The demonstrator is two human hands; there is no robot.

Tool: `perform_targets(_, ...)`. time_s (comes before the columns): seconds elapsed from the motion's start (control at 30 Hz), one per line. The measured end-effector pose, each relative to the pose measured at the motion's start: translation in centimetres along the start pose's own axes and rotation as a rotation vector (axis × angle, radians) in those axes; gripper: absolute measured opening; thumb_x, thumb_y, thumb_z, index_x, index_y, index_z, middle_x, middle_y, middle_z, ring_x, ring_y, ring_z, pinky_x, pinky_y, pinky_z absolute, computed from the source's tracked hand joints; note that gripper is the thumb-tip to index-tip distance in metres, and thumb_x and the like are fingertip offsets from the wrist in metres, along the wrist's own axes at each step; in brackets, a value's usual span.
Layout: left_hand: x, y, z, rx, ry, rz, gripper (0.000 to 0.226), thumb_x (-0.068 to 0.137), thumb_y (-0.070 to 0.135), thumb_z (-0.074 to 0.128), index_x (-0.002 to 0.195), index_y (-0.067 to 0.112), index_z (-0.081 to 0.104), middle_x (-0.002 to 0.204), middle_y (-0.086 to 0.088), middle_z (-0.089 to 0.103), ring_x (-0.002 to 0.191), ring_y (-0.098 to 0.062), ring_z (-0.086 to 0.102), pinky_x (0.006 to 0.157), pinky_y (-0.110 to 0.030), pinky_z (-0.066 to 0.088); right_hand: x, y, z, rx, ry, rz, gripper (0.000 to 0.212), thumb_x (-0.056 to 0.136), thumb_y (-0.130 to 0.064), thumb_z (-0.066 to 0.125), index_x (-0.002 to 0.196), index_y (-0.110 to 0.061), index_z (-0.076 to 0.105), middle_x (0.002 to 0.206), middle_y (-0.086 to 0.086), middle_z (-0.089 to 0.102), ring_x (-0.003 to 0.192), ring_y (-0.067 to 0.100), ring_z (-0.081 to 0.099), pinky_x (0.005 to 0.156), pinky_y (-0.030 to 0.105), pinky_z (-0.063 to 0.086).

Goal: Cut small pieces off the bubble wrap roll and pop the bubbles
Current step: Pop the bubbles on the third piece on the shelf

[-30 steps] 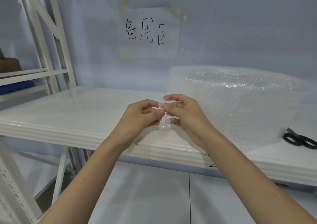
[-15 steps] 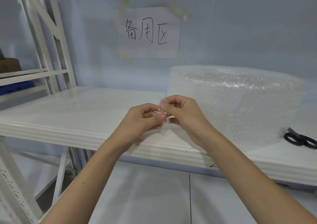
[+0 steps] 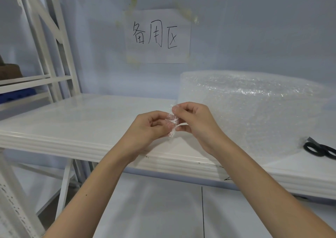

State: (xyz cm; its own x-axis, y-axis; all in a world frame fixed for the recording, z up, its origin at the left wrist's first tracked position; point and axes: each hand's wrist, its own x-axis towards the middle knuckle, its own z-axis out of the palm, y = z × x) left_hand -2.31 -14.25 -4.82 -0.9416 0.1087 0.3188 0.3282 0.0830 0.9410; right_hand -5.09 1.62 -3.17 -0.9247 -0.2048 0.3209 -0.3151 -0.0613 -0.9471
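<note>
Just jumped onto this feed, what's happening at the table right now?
A person is pinching a small piece of bubble wrap between the left hand and right hand, held in the air above the white table's front edge, apparently popping bubbles. The big bubble wrap roll sits on the table to the right, and the black-handled scissors lie beside it, untouched.

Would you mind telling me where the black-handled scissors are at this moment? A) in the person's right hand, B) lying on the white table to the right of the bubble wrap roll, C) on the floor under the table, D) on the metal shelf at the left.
B: the scissors lie on the table just right of the bubble wrap roll, while both hands pinch a small piece of bubble wrap.
</note>
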Motion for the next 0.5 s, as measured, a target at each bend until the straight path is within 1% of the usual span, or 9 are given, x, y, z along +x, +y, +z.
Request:
perform_targets(0.1, 0.06, 0.0, -0.29, 0.025, -0.002, 0.002, 0.019, 0.087, -0.001, 0.067, 0.104, 0.006, 0.07, 0.085, -0.003, 0.073, 0.08, -0.013, 0.068, 0.08, -0.021, 0.056, 0.09, 0.1, 0.12, -0.006, 0.008, -0.007, 0.017, 0.09, -0.015, 0.066, 0.097, 0.0, 0.068, 0.079, 0.007, 0.067, 0.069, 0.018, 0.06, 0.063, 0.027, 0.055)
perform_targets(0.17, 0.14, -0.05, -0.43, 0.007, 0.006, -0.018, 0.018, 0.087, 0.0, 0.067, 0.104, 0.005, 0.07, 0.084, -0.005, 0.072, 0.079, -0.014, 0.068, 0.082, -0.023, 0.057, 0.13, 0.14, 0.15, -0.003, 0.017, -0.02, 0.016, 0.09, -0.015, 0.067, 0.097, 0.0, 0.069, 0.077, 0.004, 0.066, 0.066, 0.015, 0.06, 0.063, 0.027, 0.054)
perform_targets(0.27, 0.21, -0.28, -0.52, -0.02, 0.041, -0.062, 0.009, 0.089, 0.005, 0.067, 0.097, 0.003, 0.071, 0.077, -0.006, 0.07, 0.075, -0.016, 0.067, 0.082, -0.027, 0.058, 0.19, 0.17, 0.14, 0.006, 0.031, -0.036, 0.017, 0.09, -0.016, 0.067, 0.097, -0.001, 0.069, 0.074, 0.0, 0.063, 0.063, 0.013, 0.059, 0.063, 0.027, 0.054)
perform_targets(0.33, 0.23, -0.47, -0.58, -0.017, 0.055, -0.078, 0.009, 0.09, 0.008, 0.066, 0.092, 0.0, 0.07, 0.076, -0.008, 0.07, 0.073, -0.017, 0.065, 0.083, -0.031, 0.058, 0.26, 0.2, 0.16, -0.005, 0.039, -0.043, 0.018, 0.09, -0.017, 0.066, 0.099, 0.0, 0.069, 0.073, -0.001, 0.062, 0.062, 0.012, 0.058, 0.063, 0.027, 0.054)
perform_targets(0.4, 0.26, -0.53, -0.66, -0.019, 0.059, -0.089, 0.009, 0.091, 0.008, 0.065, 0.089, 0.0, 0.07, 0.076, -0.01, 0.069, 0.073, -0.018, 0.064, 0.083, -0.033, 0.059, 0.36, 0.26, 0.21, -0.009, 0.052, -0.049, 0.018, 0.091, -0.017, 0.066, 0.099, -0.001, 0.069, 0.073, -0.002, 0.062, 0.061, 0.011, 0.058, 0.063, 0.027, 0.054)
perform_targets(0.5, 0.33, -0.43, -0.68, -0.018, 0.065, -0.093, 0.009, 0.09, 0.007, 0.065, 0.086, 0.001, 0.07, 0.08, -0.012, 0.072, 0.073, -0.017, 0.065, 0.082, -0.032, 0.059, 0.45, 0.34, 0.32, -0.005, 0.064, -0.062, 0.015, 0.091, -0.017, 0.065, 0.096, -0.003, 0.069, 0.072, -0.001, 0.062, 0.061, 0.011, 0.058, 0.062, 0.027, 0.053)
